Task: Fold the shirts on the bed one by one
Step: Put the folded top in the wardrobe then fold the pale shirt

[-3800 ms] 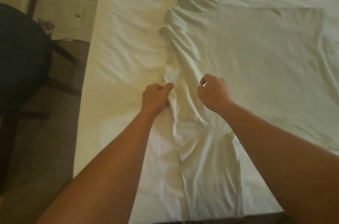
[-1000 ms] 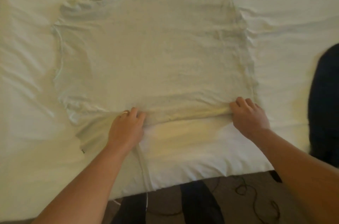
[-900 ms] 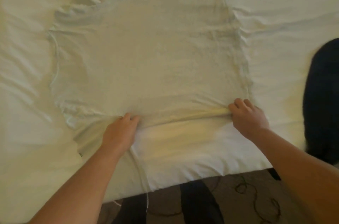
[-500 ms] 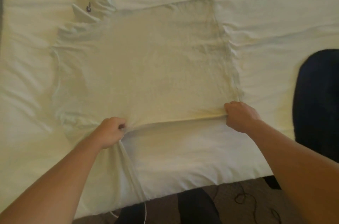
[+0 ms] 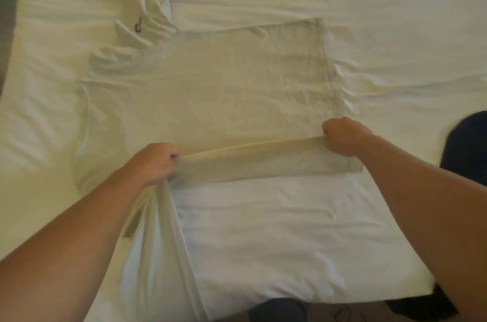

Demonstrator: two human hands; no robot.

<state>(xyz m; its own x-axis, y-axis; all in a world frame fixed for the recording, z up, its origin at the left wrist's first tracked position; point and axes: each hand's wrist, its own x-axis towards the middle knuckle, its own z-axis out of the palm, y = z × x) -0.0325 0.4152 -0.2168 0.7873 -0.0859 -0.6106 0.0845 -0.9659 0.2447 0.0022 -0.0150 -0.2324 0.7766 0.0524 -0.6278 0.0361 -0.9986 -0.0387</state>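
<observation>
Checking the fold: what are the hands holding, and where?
Both grip the shirt at its near edge: left hand near the sleeve, right hand near the hem.

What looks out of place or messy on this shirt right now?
The shirt's left side is untidy: the collar end is bunched and twisted at the top, and a sleeve trails under the left hand toward the bed edge. Both hands grip the near edge, right hand included.

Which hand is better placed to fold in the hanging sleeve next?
The left hand, probably. It grips the shirt edge right where the sleeve trails toward the bed's near edge. The right hand grips the opposite end, far from it.
</observation>
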